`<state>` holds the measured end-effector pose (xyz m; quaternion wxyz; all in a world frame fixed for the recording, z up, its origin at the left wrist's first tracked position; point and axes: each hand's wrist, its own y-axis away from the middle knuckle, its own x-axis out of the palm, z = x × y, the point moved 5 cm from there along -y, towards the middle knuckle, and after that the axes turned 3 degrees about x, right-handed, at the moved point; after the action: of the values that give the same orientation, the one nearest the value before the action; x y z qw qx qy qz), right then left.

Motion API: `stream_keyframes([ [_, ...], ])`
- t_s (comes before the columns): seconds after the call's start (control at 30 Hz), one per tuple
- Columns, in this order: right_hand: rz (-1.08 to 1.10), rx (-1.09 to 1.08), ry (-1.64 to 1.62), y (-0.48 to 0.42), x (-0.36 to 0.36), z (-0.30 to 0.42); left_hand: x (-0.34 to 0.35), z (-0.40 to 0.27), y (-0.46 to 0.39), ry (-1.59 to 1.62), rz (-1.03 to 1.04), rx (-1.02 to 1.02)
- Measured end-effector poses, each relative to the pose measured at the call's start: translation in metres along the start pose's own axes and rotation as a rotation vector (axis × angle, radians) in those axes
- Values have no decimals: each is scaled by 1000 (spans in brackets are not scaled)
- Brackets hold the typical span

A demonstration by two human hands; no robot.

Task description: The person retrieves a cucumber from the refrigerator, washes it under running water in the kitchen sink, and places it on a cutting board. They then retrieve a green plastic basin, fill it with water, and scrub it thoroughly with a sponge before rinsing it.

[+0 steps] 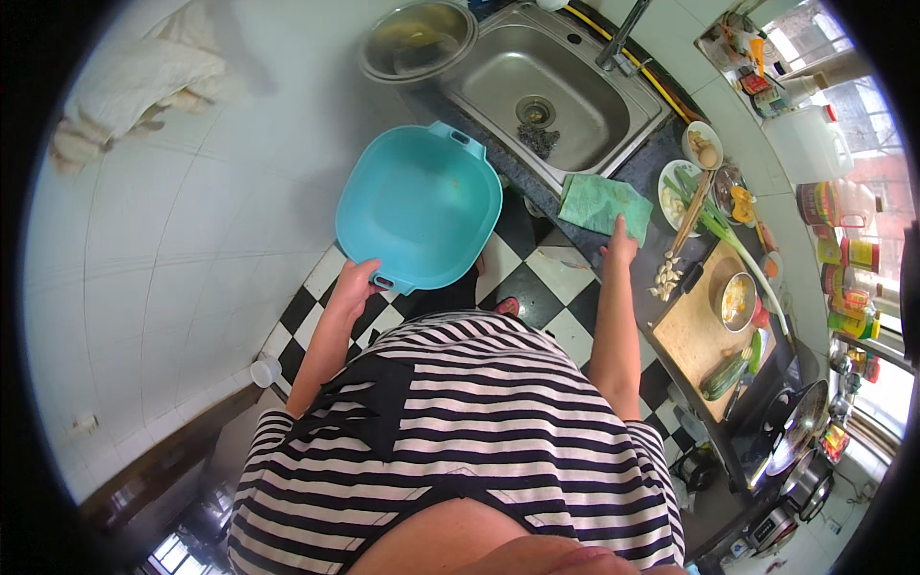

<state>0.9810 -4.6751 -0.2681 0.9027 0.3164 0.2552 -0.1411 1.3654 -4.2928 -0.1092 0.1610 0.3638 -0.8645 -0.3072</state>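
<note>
My left hand point(356, 287) grips the near handle of a turquoise plastic basin point(420, 208). The basin is held tilted above the floor, between the tiled wall and the counter, and its inside looks bare. At the counter's edge, my right hand point(622, 244) has hold of a folded green cloth point(600, 205), one digit lying on top of it. The other fingers are mostly hidden. Just beyond the cloth is a stainless steel sink point(582, 108) with dark scraps beside its drain.
A metal bowl point(417, 43) stands left of the sink. Along the counter are garlic cloves point(665, 277), chopsticks point(693, 208), a long scallion point(755, 269) and a wooden cutting board point(690, 338) bearing a bowl point(734, 302) and a zucchini point(724, 375). A wok point(780, 428) sits farther right.
</note>
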Motion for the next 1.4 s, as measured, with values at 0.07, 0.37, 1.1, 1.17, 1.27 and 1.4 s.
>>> stream_keyframes([
  [0.07,-135,-27,172,-9,10,2,15,-10,-22,12,39,-11],
  [0.37,571,-96,-761,26,10,103,71,-63,-129,-161,206,-74],
  [1.1,1750,253,-1197,56,96,317,158,-93,-170,9,90,-100],
  [1.17,1739,263,-1145,62,102,325,166,-94,-171,21,72,-101],
  [1.27,1653,242,-978,55,111,336,178,-96,-173,86,28,-91],
  [1.4,1321,-262,-337,-57,116,345,199,-103,-186,146,68,-118],
])
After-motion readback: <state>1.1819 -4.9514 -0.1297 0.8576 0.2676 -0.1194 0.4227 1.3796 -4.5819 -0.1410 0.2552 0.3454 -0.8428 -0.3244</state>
